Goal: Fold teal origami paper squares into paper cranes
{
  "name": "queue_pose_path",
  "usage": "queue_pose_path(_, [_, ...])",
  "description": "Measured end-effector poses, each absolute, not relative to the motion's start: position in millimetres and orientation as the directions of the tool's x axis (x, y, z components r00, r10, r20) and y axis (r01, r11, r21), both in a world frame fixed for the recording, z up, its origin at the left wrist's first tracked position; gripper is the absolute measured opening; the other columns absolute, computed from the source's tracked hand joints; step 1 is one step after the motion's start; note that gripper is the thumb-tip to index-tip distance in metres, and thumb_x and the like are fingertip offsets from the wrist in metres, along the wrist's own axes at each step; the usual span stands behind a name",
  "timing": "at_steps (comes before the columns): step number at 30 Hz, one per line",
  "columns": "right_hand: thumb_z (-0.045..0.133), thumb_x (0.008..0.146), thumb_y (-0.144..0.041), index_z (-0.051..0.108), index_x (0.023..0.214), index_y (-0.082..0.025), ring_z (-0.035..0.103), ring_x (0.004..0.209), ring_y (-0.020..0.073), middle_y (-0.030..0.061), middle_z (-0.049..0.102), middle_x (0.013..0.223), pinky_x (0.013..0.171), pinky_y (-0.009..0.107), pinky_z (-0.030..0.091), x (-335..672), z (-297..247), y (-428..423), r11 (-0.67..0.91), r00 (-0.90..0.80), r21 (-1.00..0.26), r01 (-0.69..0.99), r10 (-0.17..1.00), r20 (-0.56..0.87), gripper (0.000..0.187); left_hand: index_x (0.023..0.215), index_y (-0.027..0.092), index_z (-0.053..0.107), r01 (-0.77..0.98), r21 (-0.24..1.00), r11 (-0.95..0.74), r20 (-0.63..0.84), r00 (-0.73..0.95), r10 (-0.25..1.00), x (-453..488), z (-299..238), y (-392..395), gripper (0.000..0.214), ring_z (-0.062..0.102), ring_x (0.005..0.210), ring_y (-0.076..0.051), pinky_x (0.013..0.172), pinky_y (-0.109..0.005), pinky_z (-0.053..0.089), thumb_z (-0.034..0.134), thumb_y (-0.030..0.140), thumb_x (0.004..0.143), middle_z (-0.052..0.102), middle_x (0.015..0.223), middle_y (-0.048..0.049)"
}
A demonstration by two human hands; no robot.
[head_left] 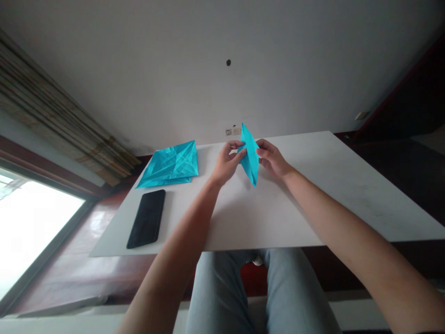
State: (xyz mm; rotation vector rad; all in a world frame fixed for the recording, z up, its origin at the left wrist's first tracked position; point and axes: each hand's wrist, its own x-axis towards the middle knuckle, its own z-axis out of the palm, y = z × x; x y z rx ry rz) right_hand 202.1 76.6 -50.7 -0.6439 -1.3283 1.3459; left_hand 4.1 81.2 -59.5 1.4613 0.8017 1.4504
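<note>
A folded piece of turquoise paper [250,160], pointed at top and bottom, is held upright over the table between both hands. On its left side my left hand [228,160] is closed, with the thumb pressed on the face of the paper. My right hand [272,158] pinches the right corner between thumb and fingers; some of those fingertips are behind the paper. To the left lies creased turquoise paper [172,162], spread flat with several fold lines and another layer showing beneath its near edge.
A black phone [146,219] lies near the left front of the white table [264,222]. Behind the table's far edge stands a wall [299,83] with sockets [233,131]. A curtain [69,111] hangs at the left above a bright window [31,227].
</note>
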Motion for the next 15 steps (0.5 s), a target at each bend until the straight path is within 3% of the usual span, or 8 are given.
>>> queue_pose_path(8, [0.106, 0.071, -0.066, 0.069, 0.09, -0.028, 0.066, 0.084, 0.017, -0.0024, 0.071, 0.091, 0.081, 0.033, 0.061, 200.8, -53.9, 78.8, 0.21, -0.277, -0.917, -0.339, 0.909, 0.31, 0.056, 0.11, 0.024, 0.072, -0.152, 0.909, -0.388, 0.412, 0.19, 0.891, 2.6, -62.9, 83.5, 0.042, 0.068, 0.105, -0.018, 0.089, -0.027, 0.061, 0.098, 0.048, 0.088, 0.072, 0.117, -0.0059])
queue_pose_path(15, [0.099, 0.078, -0.062, 0.071, 0.102, -0.032, 0.069, 0.09, 0.0199, -0.0026, 0.074, 0.098, 0.081, 0.035, 0.063, 198.3, -46.7, 72.6, 0.256, -0.255, -0.903, -0.346, 0.9, 0.353, 0.047, 0.12, 0.028, 0.067, -0.365, 0.918, -0.155, 0.261, 0.263, 0.929, 1.7, -56.7, 75.6, 0.054, 0.072, 0.089, -0.014, 0.077, -0.024, 0.058, 0.101, 0.052, 0.086, 0.078, 0.114, -0.0015])
